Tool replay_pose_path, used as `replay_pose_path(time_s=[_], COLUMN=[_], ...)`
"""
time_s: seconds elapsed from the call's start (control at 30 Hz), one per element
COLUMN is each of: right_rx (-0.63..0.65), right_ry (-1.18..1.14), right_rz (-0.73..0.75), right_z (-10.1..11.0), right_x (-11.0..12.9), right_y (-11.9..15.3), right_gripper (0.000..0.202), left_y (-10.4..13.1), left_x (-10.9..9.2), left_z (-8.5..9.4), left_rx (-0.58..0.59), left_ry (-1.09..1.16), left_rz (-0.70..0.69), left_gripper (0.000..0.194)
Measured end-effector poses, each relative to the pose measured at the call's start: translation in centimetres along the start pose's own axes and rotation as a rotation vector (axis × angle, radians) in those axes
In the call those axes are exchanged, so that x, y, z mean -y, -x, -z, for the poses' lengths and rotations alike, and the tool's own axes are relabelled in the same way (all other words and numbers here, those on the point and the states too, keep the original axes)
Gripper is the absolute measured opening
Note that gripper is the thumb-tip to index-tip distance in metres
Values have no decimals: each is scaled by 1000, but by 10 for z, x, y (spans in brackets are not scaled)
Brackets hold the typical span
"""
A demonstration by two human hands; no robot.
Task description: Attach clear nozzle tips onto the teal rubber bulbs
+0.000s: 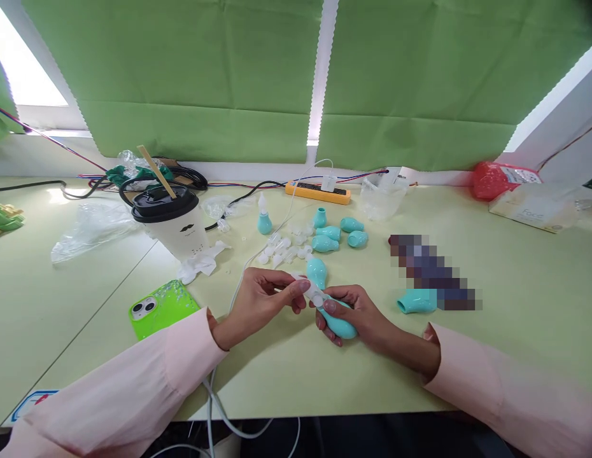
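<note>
My right hand (358,312) is wrapped round a turquoise squeeze bulb (341,326), its neck turned up and to the left. Between thumb and fingers, my left hand (272,296) pinches a translucent white nozzle (305,284) at the neck of that bulb. How far the nozzle sits in the neck, I cannot tell. Just behind my hands lies another turquoise bulb (316,272). A loose pile of white plastic nozzle parts (282,249) is beyond my left hand. Further back, several turquoise bulbs (327,238) are grouped, and a bulb with a nozzle on it (264,219) stands upright.
On the left are a lidded paper cup (174,226), a crumpled tissue (203,262) and a green-cased phone (165,308). A white cable (241,273) crosses the table. An orange power strip (319,193) lies at the back. One bulb (419,301) lies right, beside a blurred-out item.
</note>
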State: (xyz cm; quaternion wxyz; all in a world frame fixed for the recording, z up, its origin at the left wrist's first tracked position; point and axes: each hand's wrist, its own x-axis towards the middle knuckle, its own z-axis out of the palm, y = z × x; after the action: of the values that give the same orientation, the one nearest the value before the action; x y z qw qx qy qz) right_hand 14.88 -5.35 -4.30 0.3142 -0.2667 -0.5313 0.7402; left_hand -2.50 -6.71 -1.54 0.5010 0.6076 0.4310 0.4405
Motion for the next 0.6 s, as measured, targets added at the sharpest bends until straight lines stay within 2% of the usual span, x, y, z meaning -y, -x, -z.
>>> replay_pose_path(time_s=[0.13, 0.37, 0.6], right_rx=[15, 98, 116], right_ry=[-5, -67, -76], right_rz=[14, 60, 58], right_z=[0, 0, -1], right_x=[1, 3, 7], right_y=[0, -1, -1], right_gripper=[20, 23, 24], left_y=[1, 1, 4], left_x=[-1, -10, -17], left_z=[1, 3, -1], left_rx=[12, 22, 14], left_ry=[12, -149, -203], left_rz=[-16, -228, -297], left_gripper=[21, 15, 15])
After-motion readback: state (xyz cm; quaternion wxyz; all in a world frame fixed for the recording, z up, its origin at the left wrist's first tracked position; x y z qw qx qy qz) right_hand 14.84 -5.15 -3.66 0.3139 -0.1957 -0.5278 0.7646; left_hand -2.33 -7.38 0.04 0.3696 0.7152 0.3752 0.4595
